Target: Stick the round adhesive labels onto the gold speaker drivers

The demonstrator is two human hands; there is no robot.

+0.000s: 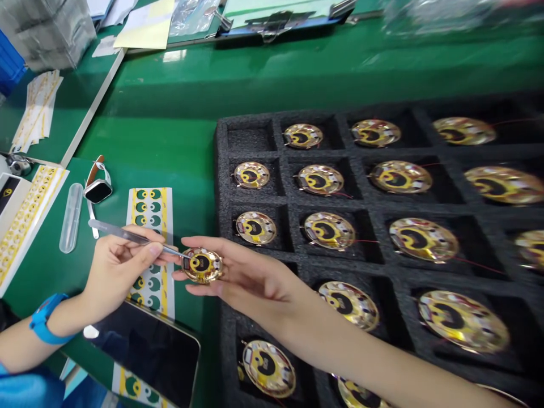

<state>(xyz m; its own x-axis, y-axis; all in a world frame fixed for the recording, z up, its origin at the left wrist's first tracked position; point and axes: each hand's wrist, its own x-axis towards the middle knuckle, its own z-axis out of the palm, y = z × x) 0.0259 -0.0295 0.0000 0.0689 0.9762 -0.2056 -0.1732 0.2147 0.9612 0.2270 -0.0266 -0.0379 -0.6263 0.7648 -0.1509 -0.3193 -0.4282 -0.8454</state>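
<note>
My left hand (123, 263) is closed around metal tweezers (123, 233), held like a pen. The tweezers' tips touch the face of a round gold-rimmed part (203, 265) with a black and yellow centre. That part sits between the fingers and thumb of my right hand (250, 277), just left of the black foam tray (221, 187). Beneath my left hand lies a white sheet of yellow and dark stickers (170, 209), partly hidden by the fingers. More round parts like the held one lie in the tray's compartments, such as a round part (255, 228) near its left side.
A dark tablet (148, 351) lies below my hands. To the left are a smartwatch (98, 191), a clear plastic case (71, 218) and more sticker sheets (29, 226). A clipboard (280, 20) and papers (147, 25) lie along the far edge.
</note>
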